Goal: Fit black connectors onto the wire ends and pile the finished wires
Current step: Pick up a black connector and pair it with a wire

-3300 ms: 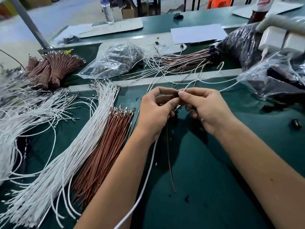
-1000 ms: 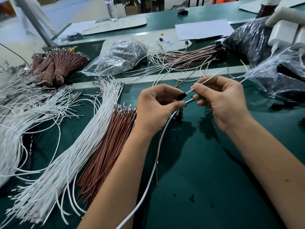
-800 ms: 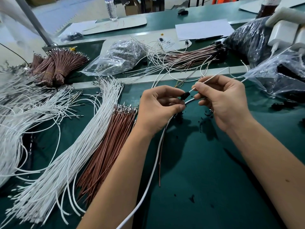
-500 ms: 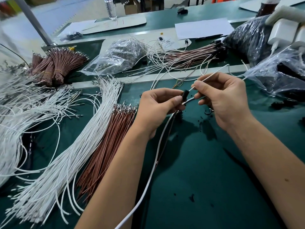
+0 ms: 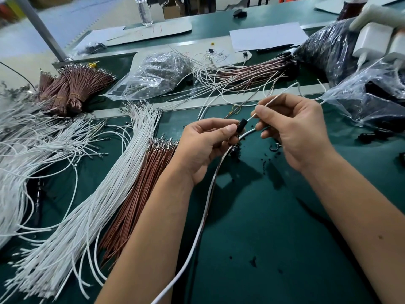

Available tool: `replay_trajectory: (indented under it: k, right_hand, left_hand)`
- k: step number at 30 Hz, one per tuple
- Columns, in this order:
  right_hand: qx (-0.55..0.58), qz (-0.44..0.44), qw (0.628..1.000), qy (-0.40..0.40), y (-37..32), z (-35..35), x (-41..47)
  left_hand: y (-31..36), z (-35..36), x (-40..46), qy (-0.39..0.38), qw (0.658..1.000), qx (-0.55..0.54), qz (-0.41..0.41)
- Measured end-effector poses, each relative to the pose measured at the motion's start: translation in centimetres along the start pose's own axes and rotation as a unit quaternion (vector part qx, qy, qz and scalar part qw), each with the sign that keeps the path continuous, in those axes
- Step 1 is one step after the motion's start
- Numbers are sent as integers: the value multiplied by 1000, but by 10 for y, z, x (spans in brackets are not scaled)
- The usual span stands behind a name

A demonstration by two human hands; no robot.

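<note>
My left hand (image 5: 206,145) pinches a small black connector (image 5: 241,126) between thumb and fingers, above the green table. My right hand (image 5: 293,126) pinches a thin white wire (image 5: 274,101) whose end enters the connector's top. A brown wire (image 5: 211,194) hangs down from the connector beside a thicker white cable (image 5: 197,233). A pile of finished brown and white wires with black connectors (image 5: 252,71) lies at the back right. A loose white wire bundle (image 5: 105,183) and a brown wire bundle (image 5: 140,194) lie to the left.
A clear plastic bag (image 5: 157,73) lies behind the bundles. Bags of black parts (image 5: 372,97) sit at right, with loose black connectors (image 5: 370,136) near them. Tied brown wire bunches (image 5: 72,84) and tangled white wires (image 5: 26,145) fill the far left. Small black bits speckle the mat (image 5: 274,249).
My right hand has pushed the white wire's end into the connector held by my left hand. Both hands stayed nearly in place; the connector is turned a little more upright.
</note>
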State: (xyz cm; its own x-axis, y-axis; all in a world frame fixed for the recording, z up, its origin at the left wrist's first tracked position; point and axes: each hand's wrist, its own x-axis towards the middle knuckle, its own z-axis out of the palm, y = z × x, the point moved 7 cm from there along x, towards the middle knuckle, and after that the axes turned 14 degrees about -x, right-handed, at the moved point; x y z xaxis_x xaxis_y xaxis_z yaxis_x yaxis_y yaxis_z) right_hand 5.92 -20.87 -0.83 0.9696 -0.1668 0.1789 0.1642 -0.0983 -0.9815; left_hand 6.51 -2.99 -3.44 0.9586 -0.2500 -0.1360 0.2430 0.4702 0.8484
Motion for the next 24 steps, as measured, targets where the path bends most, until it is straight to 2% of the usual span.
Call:
replay_trajectory:
  k: [15,24]
  right_hand:
    - [-25,-36,998,-40,0,6,0]
    - [9,40,993,-107,9,16,-3]
  left_hand:
    - [0,-1,0,6,1000,-4,-9]
    - [0,6,-4,-41,999,14,-17]
